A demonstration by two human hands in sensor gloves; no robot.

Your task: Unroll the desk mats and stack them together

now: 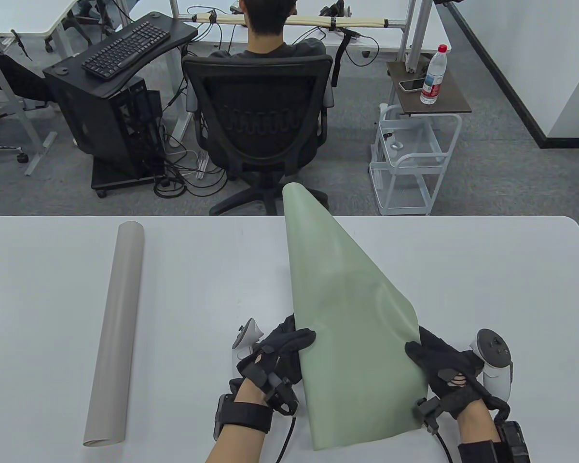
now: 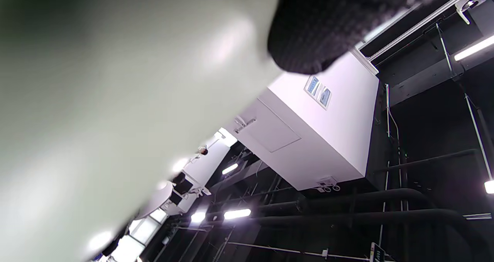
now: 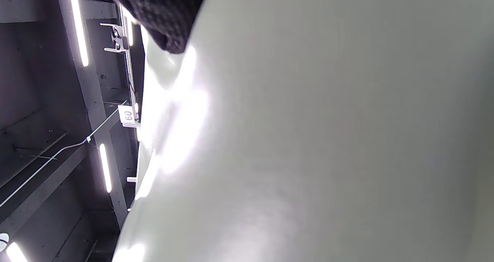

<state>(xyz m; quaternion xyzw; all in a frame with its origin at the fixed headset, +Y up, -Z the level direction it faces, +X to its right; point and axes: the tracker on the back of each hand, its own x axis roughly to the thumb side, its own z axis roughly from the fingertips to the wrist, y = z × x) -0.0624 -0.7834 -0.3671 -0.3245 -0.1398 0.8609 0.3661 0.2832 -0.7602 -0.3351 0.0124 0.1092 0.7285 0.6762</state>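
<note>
Hands held the green mat [image 1: 352, 308] half unrolled: our left hand [image 1: 276, 359] gripped its left edge and our right hand [image 1: 439, 366] its right, fingers closed on it. Its far end stayed coiled past the table [image 1: 511, 270] edge, so we judged it could spring back or slide off. The grey roll [image 1: 116, 333] lay well apart at left, with bare tabletop between.

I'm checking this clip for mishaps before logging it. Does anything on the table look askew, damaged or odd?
Nothing looks damaged or spilled. The green mat is askew only because it is mid-unroll: left hand and right hand grip its near end, and the far end is still curled. The beige mat lies rolled up to its left.
</note>
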